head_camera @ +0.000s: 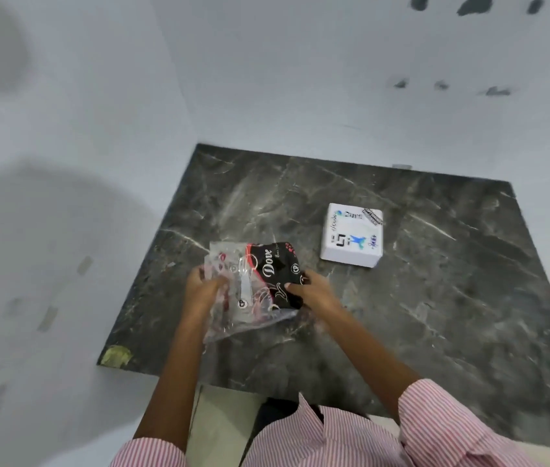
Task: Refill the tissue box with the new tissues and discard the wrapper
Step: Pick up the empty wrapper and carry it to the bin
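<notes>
- The table (435, 298) is a slab of dark grey stone veined with pale streaks, polished enough to catch a sheen, set into a corner of plain white walls (266, 79).
- A tissue pack (268, 274) is held above the near-left part of the slab: a soft, crumpled plastic wrapper, black with white "Dove" lettering and red dots on its right part, clear and crinkly on its left.
- What lies inside the wrapper cannot be made out.
- The left hand (204, 286) is closed on the clear left end of the wrapper, fingers curled into the film.
- The right hand (310, 289) grips the black right end, fingertips pressed onto its face.
- A tissue box (352, 235), white, square and flat-topped with blue and black printing, rests on the table, right of and farther than the pack, apart from both hands.
- Both sleeves (452, 429) are pink-and-white striped cloth, rolled up the forearms.
</notes>
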